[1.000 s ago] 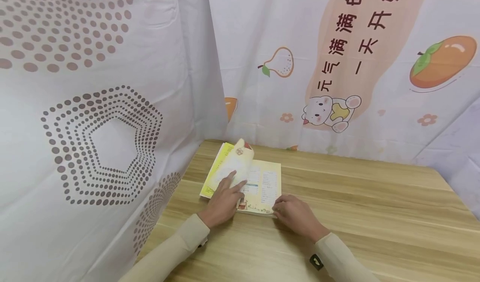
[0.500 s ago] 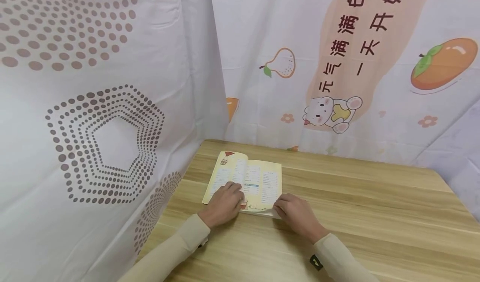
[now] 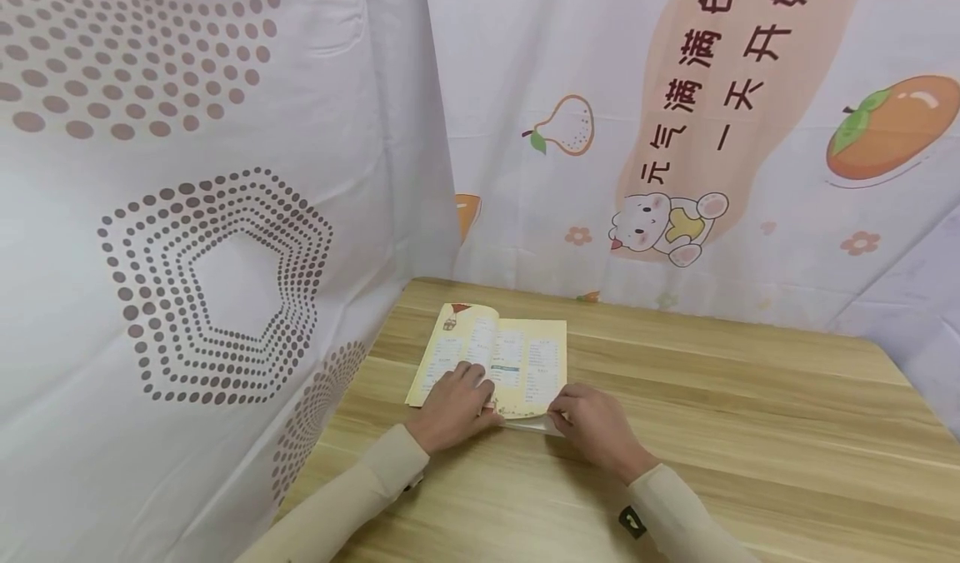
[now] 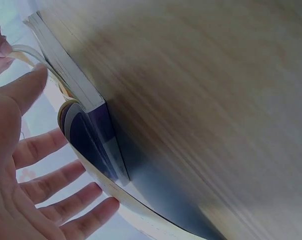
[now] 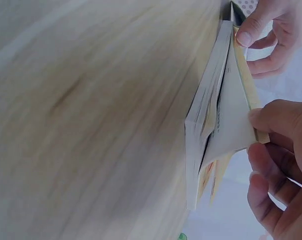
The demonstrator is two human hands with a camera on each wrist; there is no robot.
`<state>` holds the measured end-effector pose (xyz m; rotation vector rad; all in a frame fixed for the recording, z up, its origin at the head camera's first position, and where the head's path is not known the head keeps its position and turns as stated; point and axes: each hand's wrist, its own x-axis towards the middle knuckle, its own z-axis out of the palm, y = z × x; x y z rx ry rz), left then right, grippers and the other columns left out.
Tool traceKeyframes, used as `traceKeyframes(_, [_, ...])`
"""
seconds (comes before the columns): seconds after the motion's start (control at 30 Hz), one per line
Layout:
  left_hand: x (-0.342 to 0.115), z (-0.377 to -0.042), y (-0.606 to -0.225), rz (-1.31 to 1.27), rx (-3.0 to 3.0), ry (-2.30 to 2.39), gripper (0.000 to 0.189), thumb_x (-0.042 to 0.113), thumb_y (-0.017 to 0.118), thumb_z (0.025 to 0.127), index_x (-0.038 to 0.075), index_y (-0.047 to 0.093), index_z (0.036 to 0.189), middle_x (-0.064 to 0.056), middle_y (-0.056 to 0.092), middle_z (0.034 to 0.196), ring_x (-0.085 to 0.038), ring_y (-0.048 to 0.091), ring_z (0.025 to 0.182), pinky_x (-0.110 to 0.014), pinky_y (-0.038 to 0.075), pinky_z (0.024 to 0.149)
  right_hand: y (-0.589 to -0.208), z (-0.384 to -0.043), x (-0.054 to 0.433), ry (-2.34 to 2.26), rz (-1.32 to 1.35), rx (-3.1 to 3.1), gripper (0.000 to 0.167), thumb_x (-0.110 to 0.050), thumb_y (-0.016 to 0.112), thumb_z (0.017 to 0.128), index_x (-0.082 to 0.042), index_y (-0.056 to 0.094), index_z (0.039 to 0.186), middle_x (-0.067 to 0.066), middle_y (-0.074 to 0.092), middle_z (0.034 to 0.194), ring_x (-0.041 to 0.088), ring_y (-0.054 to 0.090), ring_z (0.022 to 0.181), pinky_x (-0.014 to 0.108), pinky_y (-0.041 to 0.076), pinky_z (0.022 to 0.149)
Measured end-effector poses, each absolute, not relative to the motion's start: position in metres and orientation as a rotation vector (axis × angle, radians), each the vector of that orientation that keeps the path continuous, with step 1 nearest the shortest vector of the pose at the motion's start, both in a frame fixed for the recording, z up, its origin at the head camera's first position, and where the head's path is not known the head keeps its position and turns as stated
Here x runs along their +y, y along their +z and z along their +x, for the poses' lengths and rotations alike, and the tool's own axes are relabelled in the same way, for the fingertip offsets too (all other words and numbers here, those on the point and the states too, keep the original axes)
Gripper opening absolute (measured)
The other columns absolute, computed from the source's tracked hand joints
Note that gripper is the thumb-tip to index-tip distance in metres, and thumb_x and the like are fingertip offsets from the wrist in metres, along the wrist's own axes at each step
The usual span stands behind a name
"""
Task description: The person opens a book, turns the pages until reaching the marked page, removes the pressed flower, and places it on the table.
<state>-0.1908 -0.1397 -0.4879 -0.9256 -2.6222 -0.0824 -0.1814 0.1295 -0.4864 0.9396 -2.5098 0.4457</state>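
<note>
Pale yellow paper, printed with small columns of text, makes up the facing pages of the open book (image 3: pixel 528 371), which lies on the wood-grain table (image 3: pixel 735 430) near the table's far left corner, close to the hanging cloth (image 3: pixel 405 130). The left hand (image 3: pixel 453 405) rests at the near edge of the left side; its wrist view shows the fingers long and spread apart, tips touching the curved paper, with the thumb set apart from them, over by the spine. The right hand (image 3: pixel 596 430) has thumb and fingertips together, pinching the lower right corner of a lifted leaf (image 5: pixel 240 120). Whether that is a single sheet or several together, I cannot tell.

As a judgement, the book should be light and easy to shift, a soft-bound thing that bends rather than stands stiff. Its page block (image 5: pixel 193 150) on the right looks thick enough to lie steady, while the left side bows up from the table and would probably spring back if nothing pressed it. Single leaves look thin and limp, smooth enough to slide over one another, and liable to crease or tear if tugged hard. The outer lower corner seems the best place for a light pinch, drawn up gently, with flat fingers beside the spine to keep the rest of the book from sliding
</note>
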Motion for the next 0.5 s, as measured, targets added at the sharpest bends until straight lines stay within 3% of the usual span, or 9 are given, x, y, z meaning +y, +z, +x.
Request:
traceKeyframes(0.13, [-0.138,-0.1916,-0.4882,-0.909,-2.622,-0.042,0.052,0.07,0.07,0.083,0.018,0.062,0.081,-0.004,0.062,0.099,-0.023,0.057,0.092,-0.032,0.052,0.063,-0.4821,-0.1812,0.1293,0.552,0.86,-2.569,0.012,-0.014,0.089,0.08,-0.018,0.078,0.08,-0.011,0.067,0.081,0.004,0.058,0.071,0.023,0.05,0.06])
traceKeyframes(0.3, [-0.1371,-0.1913,-0.4901,-0.884,-2.655,-0.016,0.047,0.064,0.069,0.089,0.021,0.058,0.075,-0.001,0.057,0.091,-0.022,0.055,0.088,-0.031,0.048,0.06,-0.4791,-0.1804,0.1285,0.674,0.798,-2.566,0.012,-0.018,0.088,0.082,-0.02,0.077,0.083,-0.012,0.069,0.086,0.0,0.052,0.068,0.021,0.047,0.058])
traceKeyframes(0.37, [-0.1367,-0.1917,-0.4904,-0.881,-2.648,-0.026,0.042,0.056,0.069,0.093,0.021,0.059,0.074,-0.001,0.057,0.088,-0.023,0.056,0.087,-0.031,0.049,0.06,-0.4786,-0.18,0.1287,0.723,0.77,-2.547,0.015,-0.016,0.088,0.082,-0.018,0.077,0.093,-0.008,0.071,0.092,-0.001,0.052,0.067,0.02,0.046,0.057])
traceKeyframes(0.5, [-0.1364,-0.1936,-0.4896,-0.863,-2.624,-0.029,0.026,0.036,0.064,0.1,0.014,0.07,0.088,-0.005,0.065,0.09,-0.026,0.062,0.088,-0.034,0.055,0.065,-0.4763,-0.1804,0.1291,0.802,0.692,-2.522,0.045,-0.014,0.087,0.083,-0.011,0.071,0.125,0.002,0.067,0.117,-0.002,0.051,0.064,0.02,0.043,0.052])
